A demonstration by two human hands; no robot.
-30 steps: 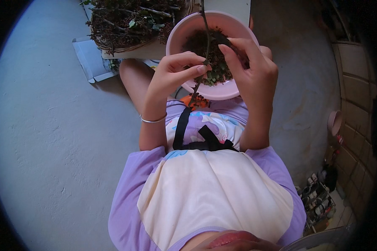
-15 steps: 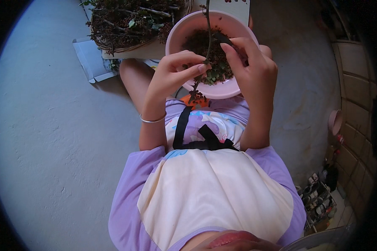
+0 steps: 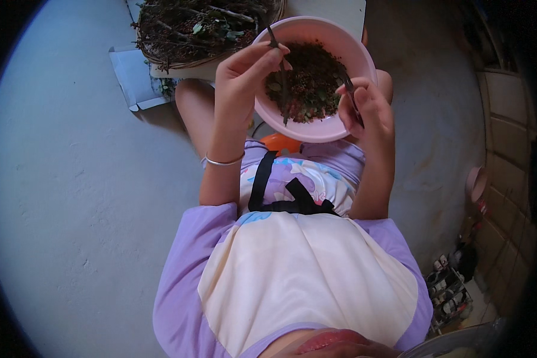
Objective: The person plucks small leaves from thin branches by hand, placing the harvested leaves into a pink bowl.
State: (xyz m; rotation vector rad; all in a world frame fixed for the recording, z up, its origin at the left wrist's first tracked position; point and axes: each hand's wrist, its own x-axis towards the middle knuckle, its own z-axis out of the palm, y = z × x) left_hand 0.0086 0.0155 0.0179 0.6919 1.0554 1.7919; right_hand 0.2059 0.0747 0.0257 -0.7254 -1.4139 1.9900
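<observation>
Between the thumb and fingers of my left hand (image 3: 247,71) is a dark, thorny-looking twig (image 3: 284,89), upright, its lower end hanging over the basin. My right hand (image 3: 373,107) is closed round dark pruning scissors (image 3: 349,88) at the basin's right side, with the blades pointing up and apart from the twig. Beneath both hands, the pink basin (image 3: 364,53) rests at my knees. Small reddish-brown berries (image 3: 313,71) mixed with green leaves cover its bottom.
A round wicker basket (image 3: 191,64) heaped with berry branches (image 3: 215,27) stands on a low pale table (image 3: 346,13) at the far left. Beside it is an open white box (image 3: 128,74). Something orange (image 3: 280,143) shows under the basin. A rack of shoes (image 3: 450,292) stands at right.
My left hand has moved up and away with the twig, whose lower berry cluster no longer shows. My right hand has dropped toward the basin's right rim with the scissors, away from the twig.
</observation>
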